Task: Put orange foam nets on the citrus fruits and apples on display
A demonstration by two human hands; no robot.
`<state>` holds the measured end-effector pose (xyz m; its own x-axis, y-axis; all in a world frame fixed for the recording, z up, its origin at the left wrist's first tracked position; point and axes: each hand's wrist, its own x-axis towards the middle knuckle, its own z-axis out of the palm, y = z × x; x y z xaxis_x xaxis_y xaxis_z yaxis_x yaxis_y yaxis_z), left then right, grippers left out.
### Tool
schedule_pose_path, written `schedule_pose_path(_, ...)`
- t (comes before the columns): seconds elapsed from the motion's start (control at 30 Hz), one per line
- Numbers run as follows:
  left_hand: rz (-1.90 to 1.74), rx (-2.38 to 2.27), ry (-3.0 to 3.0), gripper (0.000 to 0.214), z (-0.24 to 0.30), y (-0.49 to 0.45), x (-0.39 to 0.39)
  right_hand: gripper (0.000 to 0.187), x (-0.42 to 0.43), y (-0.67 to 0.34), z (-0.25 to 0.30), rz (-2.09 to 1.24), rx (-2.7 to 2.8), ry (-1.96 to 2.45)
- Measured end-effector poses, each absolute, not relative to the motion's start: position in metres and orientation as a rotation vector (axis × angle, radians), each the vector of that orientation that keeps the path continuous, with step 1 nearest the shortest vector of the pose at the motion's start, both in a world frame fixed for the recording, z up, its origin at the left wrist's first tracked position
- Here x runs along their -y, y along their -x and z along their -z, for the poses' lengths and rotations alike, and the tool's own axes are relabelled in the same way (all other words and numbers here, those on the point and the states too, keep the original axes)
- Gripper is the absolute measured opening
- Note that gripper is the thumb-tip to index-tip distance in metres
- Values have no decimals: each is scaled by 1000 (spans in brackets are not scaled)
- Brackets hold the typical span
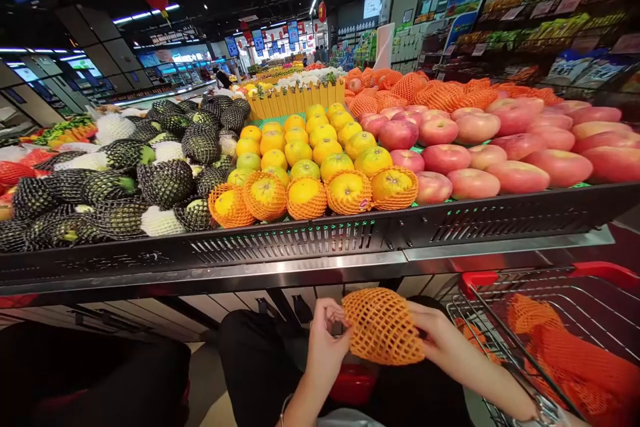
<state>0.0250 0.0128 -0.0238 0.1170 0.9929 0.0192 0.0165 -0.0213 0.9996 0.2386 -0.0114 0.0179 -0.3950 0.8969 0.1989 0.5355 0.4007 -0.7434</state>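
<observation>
An orange foam net sleeve (383, 328) is stretched between my two hands, low in the view above my lap. My left hand (327, 333) is closed in a pinch at its left edge. At the other end, my right hand (434, 330) grips the sleeve, with its fingertips partly hidden by the mesh. The sleeve is puffed wide; I cannot make out anything inside. Beyond my hands, yellow-orange citrus fruits (325, 150) sit in rows on the display. The front row wears the same kind of orange net sleeves (349, 192).
Black-netted fruits (165, 181) are heaped on the left, and red apples (500, 173) lie on the right. A black rack edge (300, 238) and metal rail run across the front. At right stands a shopping cart (505, 280) holding more orange netting (580, 360). Another person's dark-clothed leg (95, 367) is at left.
</observation>
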Motion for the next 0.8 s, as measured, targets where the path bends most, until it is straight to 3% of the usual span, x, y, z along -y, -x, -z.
schedule_pose_path(0.17,-1132,-1197,-1194,29,28,-30,-8,21,11,-233,-18,-951,2094,1119)
schedule_pose_path(0.33,-1184,-1190,-1100,42,38,-32,-3,55,16,-235,-6,-1052,2161,1202)
schedule_pose_path(0.43,-997,-1115,-1289,42,43,-33,2,61,17,-231,-1,-1040,2142,1232)
schedule_pose_path(0.6,-837,-990,-1657,36,47,-16,8,38,8,-226,-13,-948,2269,1091)
schedule_pose_path(0.7,-1195,-1105,-1759,37,46,9,-5,23,-7,-229,-41,-647,2197,1030)
schedule_pose_path(0.8,-1530,-1231,-1809,39,26,38,-36,20,-36,-226,-94,-293,2077,949)
